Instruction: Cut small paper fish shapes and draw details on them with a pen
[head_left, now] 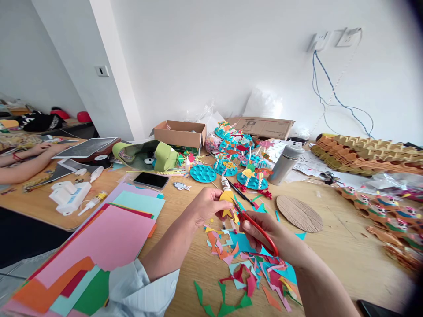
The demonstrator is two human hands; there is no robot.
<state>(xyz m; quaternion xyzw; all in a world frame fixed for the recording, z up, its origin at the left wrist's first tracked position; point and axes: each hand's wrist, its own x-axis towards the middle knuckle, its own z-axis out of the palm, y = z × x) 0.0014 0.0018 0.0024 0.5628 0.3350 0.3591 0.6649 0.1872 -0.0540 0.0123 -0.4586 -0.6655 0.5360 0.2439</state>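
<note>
Over scraps (251,281) on a wooden table (333,264), the left hand (209,205) pinches a yellow cutout (226,197) beside the scissors (244,215) gripped in the right hand (269,231), with a bottle (284,166), then a box (180,133), then the white wall (198,53) beyond.

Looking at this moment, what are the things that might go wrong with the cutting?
The left hand pinches the yellow paper piece close to the red-handled scissors in the right hand, so a slip might nick a finger.
Loose paper scraps lie beneath the hands; a small cut-off could get lost among them.
The light blue sleeve is beside the coloured paper sheets and might drag some out of place.
</note>
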